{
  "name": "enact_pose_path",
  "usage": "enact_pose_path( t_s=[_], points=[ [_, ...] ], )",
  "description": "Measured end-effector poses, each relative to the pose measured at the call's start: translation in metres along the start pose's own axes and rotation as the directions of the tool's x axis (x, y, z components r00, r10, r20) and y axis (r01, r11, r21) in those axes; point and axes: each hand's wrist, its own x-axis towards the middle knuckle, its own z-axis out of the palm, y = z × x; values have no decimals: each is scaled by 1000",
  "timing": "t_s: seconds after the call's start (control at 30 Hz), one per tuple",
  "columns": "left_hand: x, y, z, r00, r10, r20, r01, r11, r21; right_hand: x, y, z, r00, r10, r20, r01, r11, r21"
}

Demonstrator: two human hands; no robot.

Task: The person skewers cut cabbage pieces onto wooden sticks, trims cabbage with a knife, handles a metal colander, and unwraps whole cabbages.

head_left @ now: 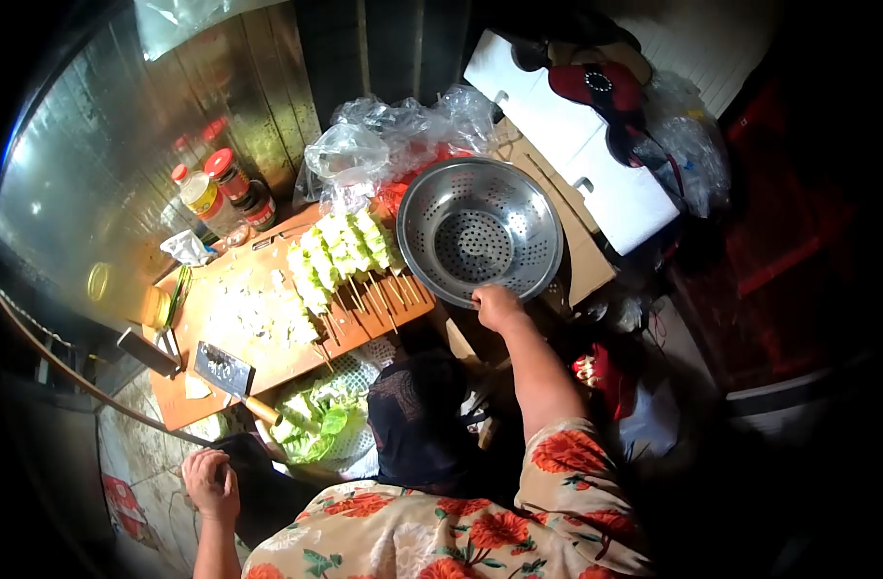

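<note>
My right hand [499, 308] grips the near rim of a steel colander [429, 259], its fingers wrapped over the edge. No food shows inside the colander. My left hand [211, 484] hangs at the lower left, fingers loosely bent, with nothing visible in it. Left of the colander, several skewers of pale green vegetable pieces [337, 249] lie on an orange-brown board [186, 394], sticks pointing toward me. Chopped pale bits [253, 314] are scattered beside them. A cleaver [223, 369] with a wooden handle rests at the board's near edge.
Bottles [202, 201] and a red-lidded jar [227, 174] stand at the back left. Clear plastic bags [379, 145] lie behind the colander. A white foam box [567, 125] sits at the right. Below the board, a white basket [350, 446] holds green leaves [316, 425].
</note>
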Motion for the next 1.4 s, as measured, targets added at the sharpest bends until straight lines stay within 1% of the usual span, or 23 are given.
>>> enact_pose_path(
  t_s=[0.1, 0.17, 0.33, 0.37, 0.4, 0.43, 0.47, 0.5, 0.53, 0.57, 0.63, 0.73, 0.77, 0.83, 0.9, 0.97, 1.0, 1.03, 1.07, 1.1, 1.2, 1.3, 1.4],
  points=[
    [-3, 1, -2, 1000, 13, -18, -13, 1000, -17, -8, -8, -11, 995, 8, 104, -6, 1000, -23],
    [-7, -4, -1, 1000, -12, -2, 12, 1000, -14, -19, -11, -15, 996, -72, -47, 63, 985, -162],
    [-9, -2, -5, 999, -37, -24, 36, 999, -15, -80, -18, -2, 812, -266, -519, 326, 945, 26],
    [-10, -3, -5, 999, -40, -36, 40, 999, -13, -99, -24, 1, 806, -281, -521, 349, 936, 36],
    [-11, -4, -5, 998, -56, -26, 55, 998, -18, -116, -24, 19, 888, -182, -423, 269, 951, 155],
    [-12, -4, -6, 998, -56, -25, 56, 998, -23, -122, -6, 62, 954, -12, -299, 157, 871, 465],
    [-13, -3, -7, 998, -55, -22, 54, 998, -17, -144, -18, 50, 982, 179, 62, -177, 751, 636],
    [-13, -3, -7, 998, -53, -21, 53, 999, -11, -165, -11, 85, 964, -195, -183, 221, 966, 133],
    [-14, -2, -7, 998, -55, -21, 54, 998, -13, -179, -17, 86, 994, -93, -53, 105, 945, 310],
    [-14, 0, -8, 998, -53, -23, 53, 999, -5, -196, -29, 82, 979, -114, -170, 174, 899, 402],
    [-15, -1, -10, 998, -59, -25, 59, 998, 8, -201, -9, 132, 978, 147, 146, -204, 567, 798],
    [-16, -4, -8, 998, -31, -49, 31, 1000, -3, -200, 4, 158, 994, 101, 29, -81, 564, 822],
    [-16, -9, -6, 998, -19, -55, 18, 1000, -16, -196, 2, 154, 997, 61, 43, -69, 559, 826],
    [-14, -6, -9, 997, -23, -70, 24, 1000, 13, -187, 2, 139, 979, -204, -20, 203, 950, 236],
    [-15, -6, -9, 995, -49, -88, 49, 999, 6, -172, -19, 102, 964, -31, 263, 18, 998, 54],
    [-18, -10, -6, 988, -79, -129, 74, 996, -41, -166, 6, 116, 992, -88, 94, 68, 977, 200],
    [-18, -11, -7, 987, -70, -145, 63, 997, -51, -158, -6, 101, 972, 193, 134, -228, 632, 741],
    [-18, -10, -7, 986, -59, -158, 48, 997, -67, -152, -14, 82, 859, 378, 345, -360, -34, 932],
    [-19, -10, -9, 983, -81, -166, 71, 995, -64, -148, -24, 66, 940, 328, 92, -226, 397, 889],
    [-19, -10, -9, 984, -70, -166, 57, 995, -79, -145, -36, 49, 977, 168, -131, -39, 744, 667],
    [-18, -11, -11, 983, -65, -174, 46, 993, -110, -132, -116, -43, 976, 91, -196, 99, 617, 781],
    [-18, -10, -13, 982, -69, -175, 47, 991, -128, -113, -173, -67, 928, -112, -357, 346, 616, 708],
    [-17, -5, -12, 987, -44, -154, 34, 997, -65, -108, -241, -82, 912, -358, -198, 407, 744, 530]
  ],
)
